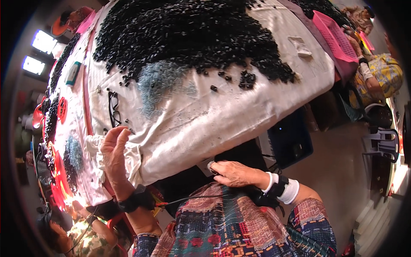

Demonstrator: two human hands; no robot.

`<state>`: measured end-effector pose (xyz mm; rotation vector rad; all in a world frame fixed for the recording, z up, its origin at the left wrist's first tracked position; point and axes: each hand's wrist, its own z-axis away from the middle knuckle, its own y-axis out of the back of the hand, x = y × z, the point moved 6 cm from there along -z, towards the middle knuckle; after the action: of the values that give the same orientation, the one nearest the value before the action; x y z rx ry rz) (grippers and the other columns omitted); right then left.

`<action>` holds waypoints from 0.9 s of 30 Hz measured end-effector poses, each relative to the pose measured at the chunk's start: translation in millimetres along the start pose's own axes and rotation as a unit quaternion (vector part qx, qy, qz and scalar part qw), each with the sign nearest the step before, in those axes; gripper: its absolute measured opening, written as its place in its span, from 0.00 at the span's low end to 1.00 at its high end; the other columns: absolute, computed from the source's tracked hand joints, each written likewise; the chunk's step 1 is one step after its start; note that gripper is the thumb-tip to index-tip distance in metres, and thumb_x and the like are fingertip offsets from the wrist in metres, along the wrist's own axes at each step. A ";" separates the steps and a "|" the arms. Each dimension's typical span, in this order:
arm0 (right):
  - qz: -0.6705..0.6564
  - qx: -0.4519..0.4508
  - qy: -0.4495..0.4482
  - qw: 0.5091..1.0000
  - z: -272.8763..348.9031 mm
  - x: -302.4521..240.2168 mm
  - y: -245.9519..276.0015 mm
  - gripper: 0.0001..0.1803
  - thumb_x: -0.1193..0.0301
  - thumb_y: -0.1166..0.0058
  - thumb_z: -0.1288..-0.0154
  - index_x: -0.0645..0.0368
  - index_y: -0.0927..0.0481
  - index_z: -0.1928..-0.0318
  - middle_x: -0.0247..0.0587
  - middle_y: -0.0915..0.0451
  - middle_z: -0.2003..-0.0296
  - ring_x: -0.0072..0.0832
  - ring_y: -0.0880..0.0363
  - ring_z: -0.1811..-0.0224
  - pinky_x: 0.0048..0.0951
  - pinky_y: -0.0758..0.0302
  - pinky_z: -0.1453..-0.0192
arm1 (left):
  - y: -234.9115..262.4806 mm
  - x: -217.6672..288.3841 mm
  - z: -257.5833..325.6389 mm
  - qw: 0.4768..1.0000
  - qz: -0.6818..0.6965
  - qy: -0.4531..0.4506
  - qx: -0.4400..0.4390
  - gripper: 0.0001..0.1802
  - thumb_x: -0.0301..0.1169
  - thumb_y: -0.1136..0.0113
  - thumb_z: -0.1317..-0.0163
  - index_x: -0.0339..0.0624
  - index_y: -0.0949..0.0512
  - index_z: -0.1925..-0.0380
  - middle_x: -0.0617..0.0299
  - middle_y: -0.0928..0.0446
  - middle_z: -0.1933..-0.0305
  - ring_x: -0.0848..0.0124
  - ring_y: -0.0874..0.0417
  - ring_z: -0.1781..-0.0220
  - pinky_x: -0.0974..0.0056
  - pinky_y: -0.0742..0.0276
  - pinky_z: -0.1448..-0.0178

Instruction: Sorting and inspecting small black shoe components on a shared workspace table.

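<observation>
My left hand [114, 150] is raised over the table's near left edge, beside a bunched white cloth [133, 160] and just below a pair of black-framed glasses [114, 109]. Its thumb and fingers are bent together; whatever they pinch, if anything, is too small to make out. Low in front of my lap, off the table's edge, my right hand [238, 174] is closed with its fingertips around a small dark, shiny piece [211, 167] whose kind I cannot tell. A mound of thin, glinting blue-grey pieces [159, 85] lies on the white cloth-covered table [222, 120].
A broad heap of small black plastic pieces [184, 34] covers the table's far part, with strays along its edge. A pink basket [336, 38] stands at the far right, near another person's arm [366, 70]. Another person [92, 229] sits lower left. A cable [188, 198] crosses my lap.
</observation>
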<state>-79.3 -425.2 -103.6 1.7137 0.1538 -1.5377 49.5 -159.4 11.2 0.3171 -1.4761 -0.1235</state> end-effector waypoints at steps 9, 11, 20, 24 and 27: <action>0.043 -0.012 -0.164 0.985 -74.0 78.3 -80.7 0.22 0.68 0.60 0.37 0.64 0.30 0.44 0.65 0.26 0.50 0.52 0.29 0.45 0.43 0.35 0.38 | -27.7 -3.9 13.0 0.997 0.041 -0.014 -0.060 0.07 0.26 0.39 0.39 0.37 0.21 0.62 0.69 0.23 0.67 0.83 0.26 0.65 0.76 0.31 0.59; 0.050 -0.014 -0.146 0.988 -81.2 69.7 -81.0 0.23 0.68 0.60 0.37 0.64 0.30 0.44 0.65 0.26 0.50 0.52 0.29 0.44 0.43 0.35 0.38 | -28.2 -1.8 16.3 0.997 0.032 -0.024 -0.067 0.06 0.26 0.38 0.40 0.38 0.20 0.62 0.71 0.24 0.69 0.84 0.27 0.70 0.77 0.32 0.65; 0.053 -0.017 -0.101 0.993 -96.0 64.9 -78.3 0.23 0.68 0.59 0.37 0.66 0.30 0.44 0.66 0.26 0.51 0.51 0.29 0.44 0.42 0.36 0.37 | -44.8 -5.4 -18.5 0.998 -0.008 -0.015 -0.065 0.08 0.30 0.37 0.41 0.38 0.20 0.65 0.69 0.22 0.70 0.82 0.27 0.68 0.74 0.30 0.64; 0.051 -0.031 -0.092 0.994 -89.2 68.6 -82.4 0.23 0.68 0.59 0.37 0.66 0.30 0.44 0.66 0.26 0.51 0.50 0.29 0.44 0.42 0.36 0.37 | -48.8 -12.5 -41.8 0.999 0.009 0.001 -0.036 0.06 0.29 0.37 0.42 0.38 0.20 0.67 0.70 0.22 0.71 0.81 0.26 0.69 0.73 0.32 0.64; 0.041 -0.044 -0.094 0.994 -45.9 94.5 -77.1 0.23 0.68 0.59 0.37 0.67 0.31 0.44 0.67 0.26 0.51 0.50 0.29 0.43 0.42 0.37 0.37 | -53.0 -7.4 -54.8 0.998 -0.014 0.033 -0.043 0.05 0.27 0.37 0.43 0.39 0.20 0.68 0.68 0.21 0.70 0.80 0.26 0.68 0.73 0.32 0.64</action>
<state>-64.4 -384.2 -226.4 1.4804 0.0535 -1.5965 108.8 -200.6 -14.3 0.2699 -1.3976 -0.1969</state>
